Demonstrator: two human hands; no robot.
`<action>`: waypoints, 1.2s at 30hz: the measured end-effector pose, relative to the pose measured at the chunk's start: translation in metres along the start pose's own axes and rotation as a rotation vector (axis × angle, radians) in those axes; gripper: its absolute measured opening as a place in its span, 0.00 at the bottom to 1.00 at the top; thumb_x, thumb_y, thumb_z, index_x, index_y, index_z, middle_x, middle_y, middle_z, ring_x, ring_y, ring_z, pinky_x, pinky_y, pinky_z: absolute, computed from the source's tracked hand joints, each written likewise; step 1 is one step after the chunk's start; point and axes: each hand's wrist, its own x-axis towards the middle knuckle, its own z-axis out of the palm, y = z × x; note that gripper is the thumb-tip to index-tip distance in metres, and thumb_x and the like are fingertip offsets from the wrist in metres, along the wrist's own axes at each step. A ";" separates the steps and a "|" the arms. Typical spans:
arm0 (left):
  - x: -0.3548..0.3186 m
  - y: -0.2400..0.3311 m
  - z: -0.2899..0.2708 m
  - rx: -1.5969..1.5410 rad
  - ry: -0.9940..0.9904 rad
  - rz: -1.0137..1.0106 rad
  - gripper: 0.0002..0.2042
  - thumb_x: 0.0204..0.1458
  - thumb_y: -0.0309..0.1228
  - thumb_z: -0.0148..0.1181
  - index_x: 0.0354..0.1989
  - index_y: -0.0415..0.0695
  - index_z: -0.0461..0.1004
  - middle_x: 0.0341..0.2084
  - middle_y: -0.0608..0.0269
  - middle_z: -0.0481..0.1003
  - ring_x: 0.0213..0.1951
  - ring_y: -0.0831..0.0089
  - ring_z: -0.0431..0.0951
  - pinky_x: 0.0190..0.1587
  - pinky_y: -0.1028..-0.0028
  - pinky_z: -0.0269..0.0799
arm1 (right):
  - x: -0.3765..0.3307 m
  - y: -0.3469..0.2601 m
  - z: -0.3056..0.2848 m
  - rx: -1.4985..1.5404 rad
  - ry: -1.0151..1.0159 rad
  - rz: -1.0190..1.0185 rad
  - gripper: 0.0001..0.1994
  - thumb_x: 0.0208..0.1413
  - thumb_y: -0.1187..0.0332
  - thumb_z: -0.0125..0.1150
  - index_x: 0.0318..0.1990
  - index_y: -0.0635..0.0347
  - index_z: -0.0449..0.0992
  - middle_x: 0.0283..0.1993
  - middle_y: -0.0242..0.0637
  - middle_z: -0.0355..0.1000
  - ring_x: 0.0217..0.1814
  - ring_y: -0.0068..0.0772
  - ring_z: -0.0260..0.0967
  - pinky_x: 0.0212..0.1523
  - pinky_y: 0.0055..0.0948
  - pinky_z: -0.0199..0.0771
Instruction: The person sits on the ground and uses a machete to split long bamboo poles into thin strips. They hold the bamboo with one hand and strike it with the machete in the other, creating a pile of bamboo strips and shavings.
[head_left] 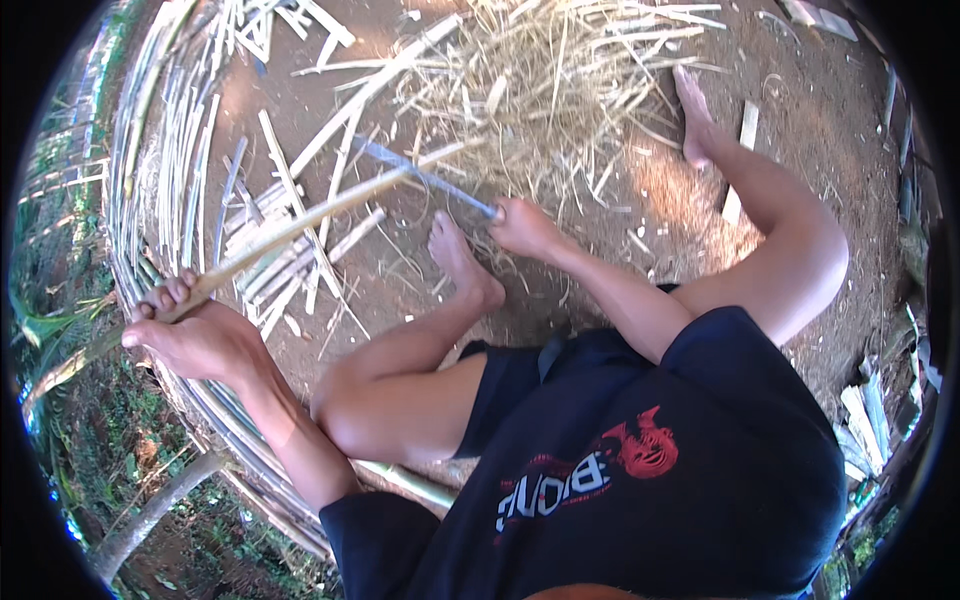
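Observation:
My left hand [200, 338] is closed around a long pale bamboo strip [300, 225], which slants up to the right from beyond the hand. In my right hand [525, 228] is the handle of a long knife [445, 187]. Its thin greyish-blue blade points up to the left and crosses the strip near the far end. Whether the edge bites into the strip, I cannot tell. Below the strip lies a loose stack of short split bamboo pieces [285, 265].
A large heap of bamboo shavings [530, 110] lies on the bare soil ahead. Long bundled bamboo strips [165, 165] curve along the left, beside green plants [75, 330]. My bare feet rest on either side of the knife hand. A flat slat [742, 150] lies at the right.

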 end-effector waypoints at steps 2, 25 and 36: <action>0.009 -0.010 0.006 0.019 0.054 -0.003 0.20 0.64 0.52 0.39 0.31 0.46 0.56 0.23 0.67 0.56 0.25 0.73 0.58 0.35 0.69 0.64 | 0.007 -0.010 -0.002 -0.025 0.028 -0.009 0.10 0.51 0.67 0.54 0.36 0.65 0.75 0.25 0.56 0.73 0.28 0.58 0.73 0.32 0.48 0.73; 0.007 -0.017 0.004 0.281 0.176 0.017 0.22 0.67 0.49 0.27 0.30 0.45 0.56 0.25 0.66 0.59 0.25 0.73 0.61 0.33 0.69 0.70 | -0.004 -0.029 0.010 -0.099 -0.009 -0.018 0.09 0.50 0.68 0.55 0.37 0.62 0.75 0.25 0.53 0.74 0.29 0.53 0.75 0.31 0.47 0.75; 0.009 -0.010 0.018 0.227 0.095 0.011 0.22 0.67 0.50 0.27 0.30 0.45 0.56 0.23 0.68 0.57 0.24 0.76 0.58 0.32 0.72 0.66 | -0.001 -0.001 0.009 -0.138 -0.052 0.043 0.14 0.53 0.64 0.55 0.42 0.65 0.74 0.31 0.55 0.76 0.34 0.55 0.76 0.38 0.49 0.75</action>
